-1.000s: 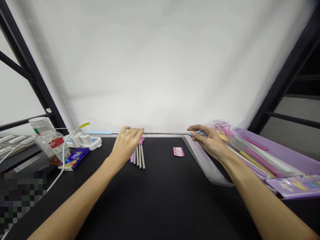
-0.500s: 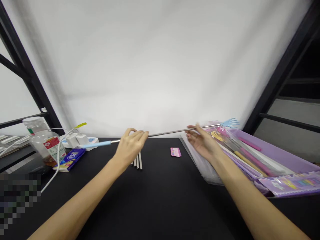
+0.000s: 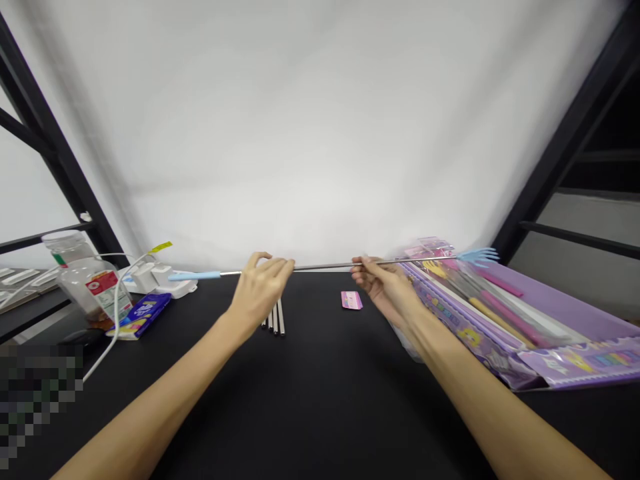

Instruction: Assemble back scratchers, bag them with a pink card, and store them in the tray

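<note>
A telescopic back scratcher (image 3: 325, 267) is stretched out level above the table, with a light blue handle at the left and a light blue hand-shaped head at the right. My left hand (image 3: 263, 283) is closed round its metal rod near the handle. Farther along the rod, my right hand (image 3: 385, 283) pinches it between thumb and fingers. Below my left hand lie several metal tubes (image 3: 276, 319), their far ends hidden by the hand. A small pink card (image 3: 351, 300) rests on the table between the two hands.
At right stands a purple box (image 3: 565, 293) of wrapped back scratchers, with clear plastic beside it. On the left are a clear plastic jar (image 3: 93, 283), a blue packet (image 3: 143, 315), a white power strip (image 3: 175, 285) and a white cable (image 3: 117, 313). A white wall backs the black table (image 3: 320, 400).
My right hand has moved slightly left and closed its fingers on the rod. The scratcher's blue head has shifted right and a little down. My left hand stays nearly in place.
</note>
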### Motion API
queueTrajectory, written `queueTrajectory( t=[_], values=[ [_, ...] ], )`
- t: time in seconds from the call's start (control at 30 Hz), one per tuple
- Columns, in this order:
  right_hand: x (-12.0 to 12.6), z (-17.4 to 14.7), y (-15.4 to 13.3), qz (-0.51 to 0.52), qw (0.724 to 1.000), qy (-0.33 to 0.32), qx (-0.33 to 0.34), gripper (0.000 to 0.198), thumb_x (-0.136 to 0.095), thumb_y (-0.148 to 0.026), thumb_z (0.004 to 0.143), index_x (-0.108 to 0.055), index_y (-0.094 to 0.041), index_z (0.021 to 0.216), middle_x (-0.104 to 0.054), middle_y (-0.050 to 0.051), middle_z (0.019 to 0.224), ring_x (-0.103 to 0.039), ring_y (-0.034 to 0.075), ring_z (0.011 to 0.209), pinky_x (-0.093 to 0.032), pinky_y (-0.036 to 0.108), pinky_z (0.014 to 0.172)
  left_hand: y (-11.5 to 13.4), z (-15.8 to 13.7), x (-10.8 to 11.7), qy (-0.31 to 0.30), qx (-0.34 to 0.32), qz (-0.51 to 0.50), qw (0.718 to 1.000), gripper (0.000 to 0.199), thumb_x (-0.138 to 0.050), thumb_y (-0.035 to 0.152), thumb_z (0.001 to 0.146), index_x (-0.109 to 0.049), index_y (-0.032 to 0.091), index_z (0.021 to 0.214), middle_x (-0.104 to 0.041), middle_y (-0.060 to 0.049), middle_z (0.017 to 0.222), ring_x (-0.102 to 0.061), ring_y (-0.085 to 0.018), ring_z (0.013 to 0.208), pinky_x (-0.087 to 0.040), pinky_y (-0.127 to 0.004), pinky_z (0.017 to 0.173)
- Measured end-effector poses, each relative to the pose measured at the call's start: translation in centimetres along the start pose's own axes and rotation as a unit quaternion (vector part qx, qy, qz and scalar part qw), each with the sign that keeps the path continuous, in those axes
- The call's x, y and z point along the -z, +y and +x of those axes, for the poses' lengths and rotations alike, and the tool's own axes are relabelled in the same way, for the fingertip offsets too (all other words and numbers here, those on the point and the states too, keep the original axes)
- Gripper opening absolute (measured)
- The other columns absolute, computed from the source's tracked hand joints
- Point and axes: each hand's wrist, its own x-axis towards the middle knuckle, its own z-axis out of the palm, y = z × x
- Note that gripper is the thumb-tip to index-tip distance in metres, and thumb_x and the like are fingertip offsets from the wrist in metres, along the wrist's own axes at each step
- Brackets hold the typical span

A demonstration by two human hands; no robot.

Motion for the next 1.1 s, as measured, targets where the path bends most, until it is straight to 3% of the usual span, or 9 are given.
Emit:
queueTrajectory(
  t=[0.13,0.3,0.4,0.5,0.7,0.8,0.9,0.97,1.1],
  values=[
    [-0.8,-0.5,0.1,-0.021,0.996,-0.078,-0.040,0.027,-0.079,-0.036,0.074,-0.075,-0.014,0.089,-0.067,0.003,0.069,-0.057,0.007,0.055,-0.048,0.017,0.052,0.6,-0.1,0.0,-0.019,-0.027,-0.016,0.999,0.017,-0.046,0.009,0.095,-0.060,0.016,0.101,-0.072,-0.004,0.088,-0.066,-0.014,0.079,-0.043,-0.033,0.085],
    [0.9,0.3,-1.3,0.017,0.995,0.083,0.061,0.024,-0.087,-0.033,0.063,-0.071,-0.015,0.070,-0.059,-0.001,0.061,-0.049,0.006,0.052,-0.040,0.016,0.043,-1.5,-1.0,-0.3,-0.028,-0.004,0.002,1.000,0.015,-0.046,0.015,0.097,-0.060,0.017,0.097,-0.072,-0.002,0.079,-0.064,-0.014,0.066,-0.044,-0.031,0.073],
    [-0.4,-0.2,-0.4,-0.021,0.999,0.022,0.025,0.029,-0.087,-0.035,0.061,-0.071,-0.014,0.073,-0.063,0.003,0.065,-0.054,0.008,0.055,-0.044,0.019,0.048,-0.3,-0.5,-0.3,-0.026,-0.028,-0.013,0.999,0.016,-0.045,0.018,0.098,-0.060,0.016,0.092,-0.069,-0.001,0.073,-0.063,-0.013,0.066,-0.043,-0.030,0.077],
    [-2.3,-0.9,0.8,-0.055,0.997,-0.046,-0.018,0.032,-0.081,-0.041,0.069,-0.071,-0.013,0.079,-0.061,0.002,0.062,-0.048,0.007,0.049,-0.037,0.021,0.044,1.3,0.0,-0.3,-0.032,-0.040,-0.019,0.999,0.021,-0.046,0.023,0.099,-0.059,0.017,0.084,-0.063,0.002,0.062,-0.059,-0.012,0.059,-0.041,-0.029,0.074],
    [0.1,0.3,-0.4,-0.004,0.996,0.070,0.061,0.030,-0.086,-0.035,0.062,-0.066,-0.018,0.076,-0.064,0.000,0.067,-0.057,0.009,0.058,-0.043,0.020,0.049,-0.7,-0.9,-0.6,-0.036,0.015,0.009,0.999,0.015,-0.047,0.019,0.098,-0.060,0.018,0.091,-0.067,0.001,0.069,-0.058,-0.013,0.059,-0.039,-0.030,0.066],
    [0.6,0.1,-0.3,-0.107,0.992,0.032,0.052,0.033,-0.086,-0.037,0.061,-0.062,-0.017,0.072,-0.069,0.004,0.069,-0.064,0.014,0.061,-0.051,0.024,0.057,-0.7,-0.7,-0.4,-0.041,-0.002,0.020,0.999,0.016,-0.046,0.011,0.096,-0.060,0.017,0.090,-0.067,0.000,0.071,-0.058,-0.013,0.061,-0.040,-0.030,0.069],
    [-0.8,-0.7,0.8,-0.233,0.971,-0.057,0.000,0.037,-0.082,-0.045,0.065,-0.063,-0.013,0.071,-0.069,0.007,0.067,-0.066,0.017,0.057,-0.054,0.028,0.057,0.5,0.0,0.2,-0.044,-0.037,0.021,0.998,0.023,-0.042,0.002,0.093,-0.060,0.016,0.090,-0.068,-0.001,0.077,-0.062,-0.014,0.070,-0.041,-0.030,0.074],
    [-1.5,-1.0,1.3,-0.257,0.961,-0.102,-0.027,0.039,-0.078,-0.049,0.069,-0.065,-0.012,0.072,-0.069,0.008,0.067,-0.066,0.016,0.055,-0.053,0.027,0.055,0.9,0.2,0.5,-0.042,-0.048,0.016,0.998,0.023,-0.042,0.003,0.094,-0.060,0.016,0.094,-0.069,-0.002,0.080,-0.064,-0.014,0.074,-0.041,-0.031,0.076],
    [0.1,0.2,0.7,-0.230,0.972,-0.046,-0.010,0.042,-0.079,-0.052,0.065,-0.065,-0.013,0.071,-0.067,0.006,0.064,-0.061,0.013,0.049,-0.047,0.023,0.047,-0.9,-0.5,0.7,-0.061,-0.022,0.025,0.998,0.014,-0.050,0.023,0.097,-0.059,0.019,0.107,-0.070,-0.002,0.079,-0.065,-0.016,0.072,-0.041,-0.033,0.074]
  ],
)
